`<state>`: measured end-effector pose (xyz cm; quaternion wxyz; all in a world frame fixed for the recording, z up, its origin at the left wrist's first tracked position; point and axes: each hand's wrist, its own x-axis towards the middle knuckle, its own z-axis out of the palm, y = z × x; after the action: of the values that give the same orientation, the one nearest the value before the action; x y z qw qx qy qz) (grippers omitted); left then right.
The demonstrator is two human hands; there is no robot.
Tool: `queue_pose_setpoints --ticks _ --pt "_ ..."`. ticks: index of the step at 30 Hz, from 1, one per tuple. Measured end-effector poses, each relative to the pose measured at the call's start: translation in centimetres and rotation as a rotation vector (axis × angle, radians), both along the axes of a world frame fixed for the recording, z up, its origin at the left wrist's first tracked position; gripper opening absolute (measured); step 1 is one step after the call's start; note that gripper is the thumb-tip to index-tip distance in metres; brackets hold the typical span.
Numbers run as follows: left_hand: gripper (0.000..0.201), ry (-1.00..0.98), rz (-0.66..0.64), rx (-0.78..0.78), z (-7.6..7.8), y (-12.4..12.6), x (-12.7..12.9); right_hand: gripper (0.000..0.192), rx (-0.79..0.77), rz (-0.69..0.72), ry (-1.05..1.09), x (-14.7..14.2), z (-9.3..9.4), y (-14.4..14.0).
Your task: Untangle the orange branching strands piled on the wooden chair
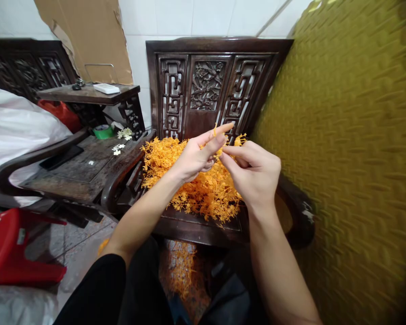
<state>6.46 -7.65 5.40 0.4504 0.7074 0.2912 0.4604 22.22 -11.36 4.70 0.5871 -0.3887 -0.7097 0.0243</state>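
Both of my hands meet above a heap of small orange plastic flower sprigs (192, 185) piled on the seat of a dark carved wooden chair (206, 81). My left hand (198, 155) pinches a small orange sprig (219, 151) between thumb and fingers, index finger stretched out. My right hand (253, 171) grips the same small orange piece from the right, its fingertips touching those of the left hand. An orange bit (238, 140) sticks up just above the right thumb.
More orange sprigs (179, 266) lie on the floor under the chair. A dark side table (88, 167) at left carries green tape (103, 132), white flowers (123, 134) and a black phone. A red stool (13, 248) stands lower left; a yellow-green textured sack (352, 158) fills the right.
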Motion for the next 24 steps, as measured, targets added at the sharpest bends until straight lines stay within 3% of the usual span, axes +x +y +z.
queue_pose_setpoints --ticks 5,10,15,19,24 --pt "0.075 0.018 -0.033 -0.003 0.2 -0.4 -0.3 0.009 -0.057 0.032 0.069 -0.1 0.4 -0.5" --pt "0.056 0.003 -0.053 0.03 0.1 -0.8 -0.5 0.006 -0.189 0.111 0.255 0.0 0.4 -0.3" --pt "0.039 -0.006 0.002 0.122 0.8 -1.2 -0.6 0.018 -0.4 0.209 0.36 0.4 0.2 0.2" --pt "0.034 0.06 0.048 0.165 1.2 -1.4 -0.7 0.018 -0.357 0.191 0.39 0.7 0.4 0.0" --pt "0.018 0.202 0.172 0.356 1.1 -1.7 -0.4 0.021 -0.381 0.309 0.437 0.6 0.6 -0.1"
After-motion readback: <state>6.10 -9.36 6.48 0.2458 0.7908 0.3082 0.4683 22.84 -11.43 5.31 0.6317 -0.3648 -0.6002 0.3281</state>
